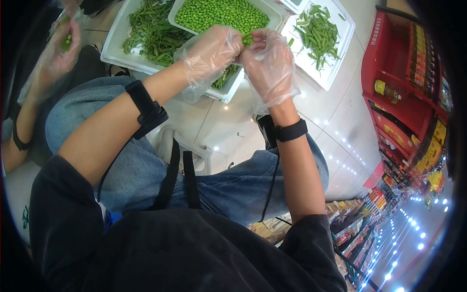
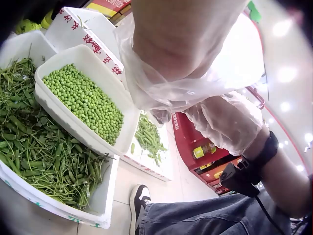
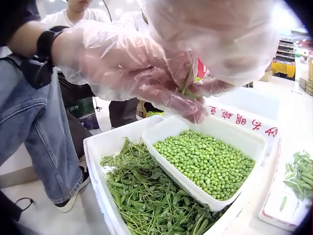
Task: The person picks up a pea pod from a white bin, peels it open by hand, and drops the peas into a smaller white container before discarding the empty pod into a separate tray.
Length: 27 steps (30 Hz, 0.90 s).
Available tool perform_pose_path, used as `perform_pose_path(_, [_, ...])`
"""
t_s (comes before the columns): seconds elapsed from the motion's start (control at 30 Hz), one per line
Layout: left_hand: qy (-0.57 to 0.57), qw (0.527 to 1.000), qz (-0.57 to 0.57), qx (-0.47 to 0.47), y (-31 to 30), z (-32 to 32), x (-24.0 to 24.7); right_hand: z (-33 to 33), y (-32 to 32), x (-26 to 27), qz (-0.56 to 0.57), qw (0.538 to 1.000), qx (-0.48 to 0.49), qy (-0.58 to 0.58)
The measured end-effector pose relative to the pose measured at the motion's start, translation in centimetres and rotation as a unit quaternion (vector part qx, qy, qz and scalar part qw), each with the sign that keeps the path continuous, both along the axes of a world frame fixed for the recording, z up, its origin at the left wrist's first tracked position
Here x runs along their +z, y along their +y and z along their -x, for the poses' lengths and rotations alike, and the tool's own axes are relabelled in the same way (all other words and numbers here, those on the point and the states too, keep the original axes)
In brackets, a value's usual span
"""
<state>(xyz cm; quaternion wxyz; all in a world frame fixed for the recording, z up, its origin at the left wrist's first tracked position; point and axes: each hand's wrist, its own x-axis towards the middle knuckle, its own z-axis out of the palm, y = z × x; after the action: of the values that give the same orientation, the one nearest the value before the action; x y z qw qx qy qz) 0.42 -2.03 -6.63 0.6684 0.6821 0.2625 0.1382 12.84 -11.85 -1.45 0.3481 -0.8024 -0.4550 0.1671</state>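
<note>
The left hand (image 1: 212,51) and right hand (image 1: 268,65) pinch one green pod (image 1: 247,39). Nearby sit one pea tub (image 1: 276,20) and one pod tray (image 1: 302,59).

Left hand (image 1: 214,51) and right hand (image 1: 268,63), both gloved in clear plastic, meet at the fingertips, fingers curled; both forearms extend forward, each wrist banded in black.

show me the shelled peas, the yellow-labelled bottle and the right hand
Shelled peas (image 3: 205,161): right wrist view, middle of the heap
Yellow-labelled bottle (image 1: 380,87): head view, on its label
Right hand (image 1: 268,70): head view, back of the gloved hand
</note>
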Motion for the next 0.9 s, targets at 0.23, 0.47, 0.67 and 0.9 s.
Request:
perform_pose_path(0.23, [-0.005,1.000,-0.021,-0.002,0.1,-0.1,-0.3,-0.3,0.1,0.2,0.008,1.000,0.005,0.029])
perform_pose_path(0.47, [-0.013,0.998,0.051,-0.036,0.8,0.1,1.1,-1.5,0.3,-0.3,0.040,0.995,-0.006,0.093])
perform_pose_path(0.67, [-0.013,0.999,0.029,-0.023,1.0,-0.8,1.2,-2.6,0.4,-1.3,-0.007,0.953,-0.026,0.300])
perform_pose_path(0.9, [-0.057,0.996,0.064,-0.004,0.7,-1.9,1.2,-2.9,1.0,-1.1,0.007,0.966,-0.049,0.255])
